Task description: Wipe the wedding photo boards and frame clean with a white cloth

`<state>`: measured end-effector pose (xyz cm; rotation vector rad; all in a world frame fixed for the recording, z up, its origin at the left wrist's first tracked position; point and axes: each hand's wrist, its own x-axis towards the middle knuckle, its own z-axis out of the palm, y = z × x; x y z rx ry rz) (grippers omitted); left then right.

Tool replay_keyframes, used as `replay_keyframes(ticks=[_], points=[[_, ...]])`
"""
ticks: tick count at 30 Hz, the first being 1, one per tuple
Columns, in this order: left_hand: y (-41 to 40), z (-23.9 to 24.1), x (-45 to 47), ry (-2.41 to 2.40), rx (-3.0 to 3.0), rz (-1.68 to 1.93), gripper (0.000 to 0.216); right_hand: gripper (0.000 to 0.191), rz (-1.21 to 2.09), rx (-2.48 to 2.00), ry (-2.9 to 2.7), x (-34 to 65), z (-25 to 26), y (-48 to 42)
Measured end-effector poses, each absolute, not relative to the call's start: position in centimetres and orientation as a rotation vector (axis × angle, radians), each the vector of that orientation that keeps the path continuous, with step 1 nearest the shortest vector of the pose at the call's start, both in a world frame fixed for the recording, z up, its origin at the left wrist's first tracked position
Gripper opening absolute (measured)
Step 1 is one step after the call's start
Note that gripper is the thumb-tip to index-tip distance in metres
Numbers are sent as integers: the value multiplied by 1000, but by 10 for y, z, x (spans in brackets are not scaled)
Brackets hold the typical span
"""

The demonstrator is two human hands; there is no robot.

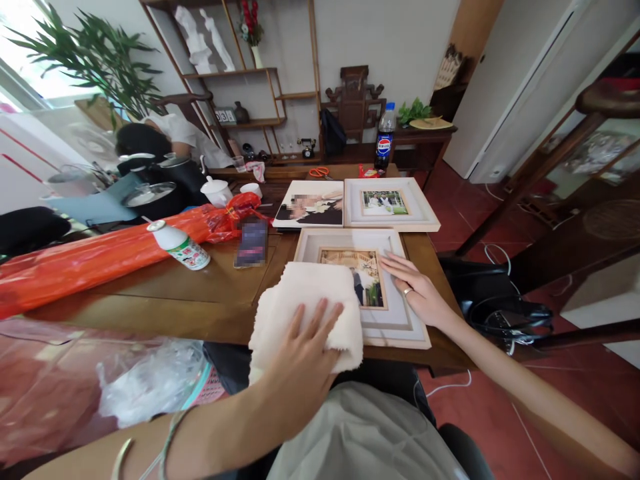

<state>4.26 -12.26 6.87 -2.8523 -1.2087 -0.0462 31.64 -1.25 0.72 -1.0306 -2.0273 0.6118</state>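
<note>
My left hand [305,353] grips a folded white fluffy cloth [310,287], its fingers stretched over the top and a fold bulging beside the thumb. Beneath the cloth is the lower left part of a framed wedding photo [373,280] with a pale wood frame and white mat, lying flat on the table. On the right side of that frame rests my right hand [415,287], fingers extended over the glass and a ring on one finger. Behind it lie a second framed photo [385,202] and a frameless photo panel [311,202], side by side.
Left on the wooden table [215,293] are a phone [251,243], a white bottle [179,245] and a long red plastic-wrapped bundle [110,250]. A cola bottle [385,137] and orange scissors [320,173] stand farther back. Another person [187,137] bends down at the far left.
</note>
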Motion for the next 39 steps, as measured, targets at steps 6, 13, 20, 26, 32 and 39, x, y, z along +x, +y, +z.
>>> replay_keyframes(ticks=[6,13,20,26,32,39], points=[[-53,51,45,-1254,-2787,-84,29,48,587,-985,-2105,321,3,-10],[43,48,51,-1434,-2596,-224,40,46,570,-992,-2091,320,2,-9],[-27,66,61,-1291,-2745,12,33,46,574,-1001,-2071,319,3,-10],[-117,81,63,-997,-3034,-1,25,46,564,-995,-2062,319,2,-10],[-65,61,74,-1180,-2887,-43,31,43,546,-974,-2083,321,1,-9],[32,46,76,-1213,-2700,-151,33,40,524,-965,-2067,320,1,-8]])
